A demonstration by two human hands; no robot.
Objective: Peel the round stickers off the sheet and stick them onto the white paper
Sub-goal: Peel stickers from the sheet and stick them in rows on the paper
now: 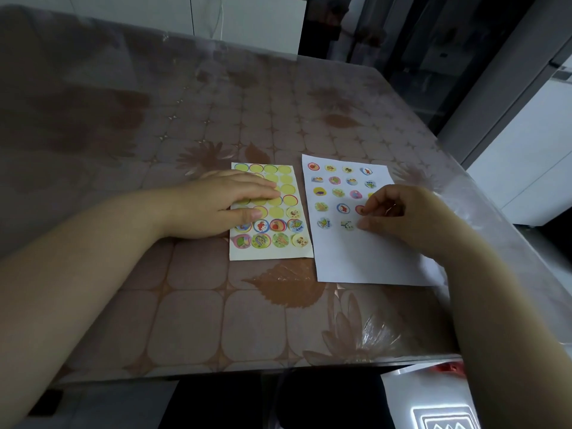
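Observation:
The sticker sheet (272,249) lies left of centre on the table. Its upper rows are bare yellow circles, and several round picture stickers fill its two bottom rows (280,239). My left hand (226,202) rests flat on the sheet with straight fingers. To the right lies the white paper (365,258), with several round stickers stuck in rows on its upper half (339,192). My right hand (399,212) is over the paper's right side, fingers curled, fingertips down by a sticker at the end of the lower rows. That sticker is mostly hidden under the fingers.
The table (192,320) carries a brown leaf-patterned cloth under a clear plastic cover. Its near edge runs along the bottom and its right edge is close to the white paper. White cabinets (526,162) stand off to the right.

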